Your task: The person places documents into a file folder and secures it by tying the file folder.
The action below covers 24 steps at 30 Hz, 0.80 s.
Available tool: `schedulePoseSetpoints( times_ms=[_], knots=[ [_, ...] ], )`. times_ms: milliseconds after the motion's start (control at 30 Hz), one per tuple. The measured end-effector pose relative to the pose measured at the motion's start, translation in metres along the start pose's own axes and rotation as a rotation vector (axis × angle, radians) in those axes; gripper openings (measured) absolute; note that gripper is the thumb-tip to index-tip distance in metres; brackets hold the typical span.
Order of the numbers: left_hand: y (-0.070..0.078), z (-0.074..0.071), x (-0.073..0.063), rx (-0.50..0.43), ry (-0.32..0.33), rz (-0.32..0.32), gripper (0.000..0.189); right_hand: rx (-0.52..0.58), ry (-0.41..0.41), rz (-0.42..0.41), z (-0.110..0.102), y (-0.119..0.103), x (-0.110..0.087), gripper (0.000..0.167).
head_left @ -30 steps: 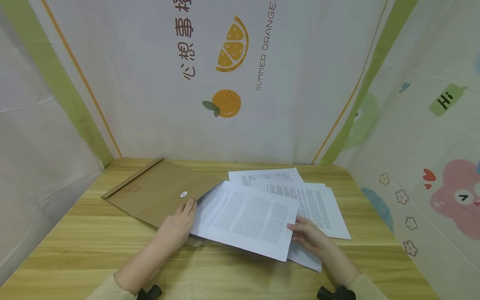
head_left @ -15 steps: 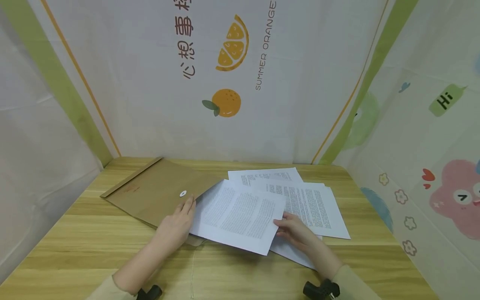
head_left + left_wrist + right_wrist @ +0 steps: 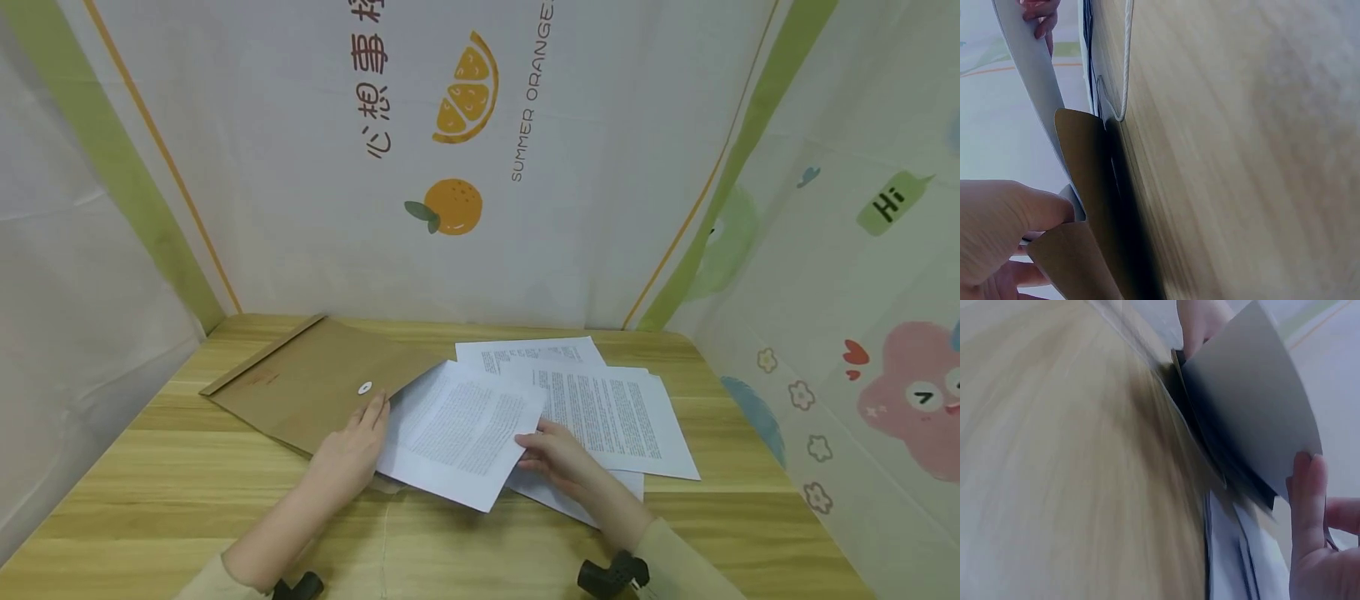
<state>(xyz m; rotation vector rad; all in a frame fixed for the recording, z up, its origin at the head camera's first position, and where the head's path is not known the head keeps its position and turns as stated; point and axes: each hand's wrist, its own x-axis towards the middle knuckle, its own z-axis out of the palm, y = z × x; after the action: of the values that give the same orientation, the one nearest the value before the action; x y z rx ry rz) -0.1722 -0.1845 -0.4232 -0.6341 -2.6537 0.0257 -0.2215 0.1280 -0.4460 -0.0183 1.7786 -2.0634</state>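
A brown paper envelope (image 3: 307, 371) with a white button lies slanted on the left half of the table. My left hand (image 3: 348, 454) grips the edge of its mouth; in the left wrist view the thumb sits inside that edge (image 3: 1075, 256). Printed sheets (image 3: 457, 437) stick out of the mouth to the right, their left part hidden inside the envelope. My right hand (image 3: 562, 462) pinches the right edge of these sheets between thumb and fingers. In the right wrist view the sheets (image 3: 1254, 400) are raised off the table and bend slightly.
More printed papers (image 3: 607, 417) lie overlapping on the wooden table (image 3: 750, 533) at the right, partly under my right hand. A thin white string (image 3: 1127, 56) trails from near the envelope towards the front. A white printed curtain (image 3: 600, 208) closes off the back and sides.
My right hand has moved left with the sheets, so more of them is inside the envelope. My left hand stays at the envelope's mouth.
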Motion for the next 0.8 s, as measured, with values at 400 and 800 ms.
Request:
schedulePoseSetpoints(
  times_ms=[400,800],
  knots=[
    [0.0,-0.001,-0.001,-0.023,-0.012,-0.013,0.043,-0.039,0.019,-0.007,0.039,-0.011,0.012,0.044],
    [0.0,-0.003,0.0,-0.017,-0.008,-0.014,0.042,-0.009,0.004,-0.027,0.075,-0.011,0.032,0.039]
  ],
)
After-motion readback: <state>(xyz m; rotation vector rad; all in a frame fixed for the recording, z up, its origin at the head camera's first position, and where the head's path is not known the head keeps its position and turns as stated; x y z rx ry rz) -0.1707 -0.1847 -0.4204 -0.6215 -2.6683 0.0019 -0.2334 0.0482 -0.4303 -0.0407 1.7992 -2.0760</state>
